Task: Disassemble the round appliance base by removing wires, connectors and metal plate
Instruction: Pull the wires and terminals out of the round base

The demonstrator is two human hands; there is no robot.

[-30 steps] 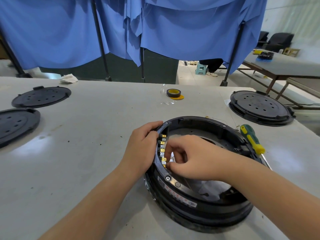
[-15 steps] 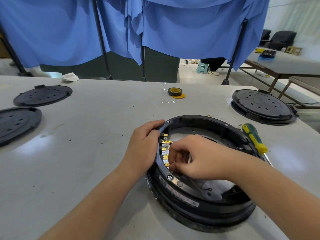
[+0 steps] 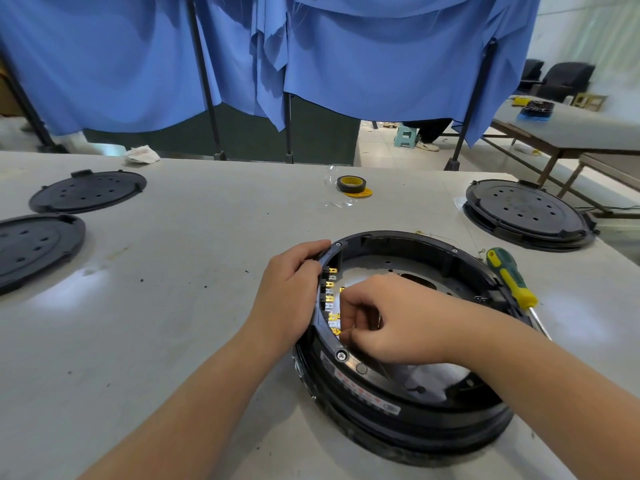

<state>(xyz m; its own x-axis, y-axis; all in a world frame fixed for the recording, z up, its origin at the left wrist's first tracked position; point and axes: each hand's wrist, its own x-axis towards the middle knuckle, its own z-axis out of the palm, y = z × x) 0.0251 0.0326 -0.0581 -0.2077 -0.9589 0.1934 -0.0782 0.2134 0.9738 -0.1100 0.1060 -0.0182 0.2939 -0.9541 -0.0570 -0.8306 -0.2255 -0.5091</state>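
The round black appliance base (image 3: pixel 408 420) lies open side up on the grey table, with a metal plate (image 3: pixel 391 268) inside it. A row of yellow and silver connectors (image 3: pixel 330 287) lines its left inner wall. My left hand (image 3: pixel 289 292) grips the base's left rim from outside. My right hand (image 3: pixel 388 318) reaches inside the ring, its fingertips pinched on a connector at the lower end of the row. My fingers hide the connector itself and any wire on it.
A green and yellow screwdriver (image 3: pixel 512 282) lies against the base's right side. Two black round covers (image 3: pixel 86 190) (image 3: pixel 31 244) rest at the left, another round base (image 3: pixel 526 213) at the right. A roll of black tape (image 3: pixel 351 184) sits at the back.
My right hand has shifted slightly along the connector row and its fingers have closed tighter. My left hand stays on the rim. The view has moved a little.
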